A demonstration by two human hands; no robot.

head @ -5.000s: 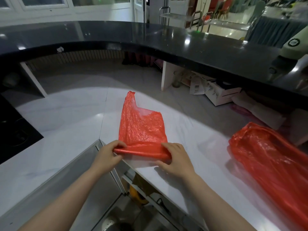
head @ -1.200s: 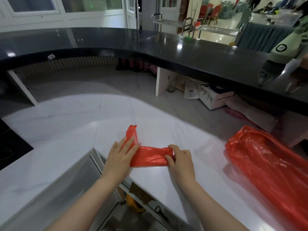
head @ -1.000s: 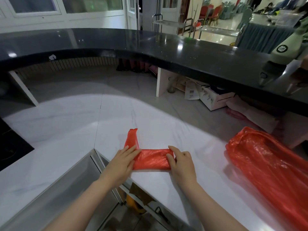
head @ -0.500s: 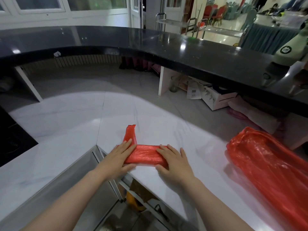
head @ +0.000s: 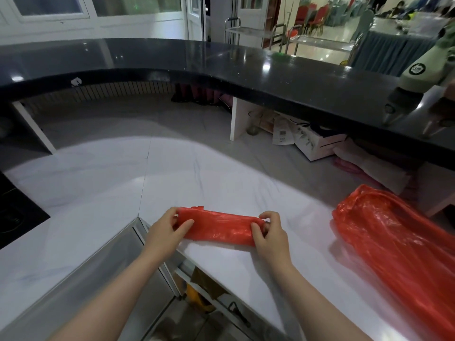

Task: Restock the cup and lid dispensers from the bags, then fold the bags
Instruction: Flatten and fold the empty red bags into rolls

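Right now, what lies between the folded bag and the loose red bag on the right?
Nothing: in the head view, only bare white counter separates the folded bag, held at its ends by the left hand and right hand, from the loose bag.

folded bag [head: 218, 227]: red | second bag [head: 398, 244]: red | counter [head: 98, 183]: white, faint grey veins | upper ledge [head: 246, 67]: glossy black

Service bar of a banquet or event venue. Shown by a curved black raised counter [head: 283, 77] over a white marble worktop [head: 197, 178], red banquet chairs [head: 310, 13] and a skirted table [head: 391, 50] in the hall beyond, a steel trolley [head: 248, 30], cardboard boxes [head: 317, 143] stowed beneath.
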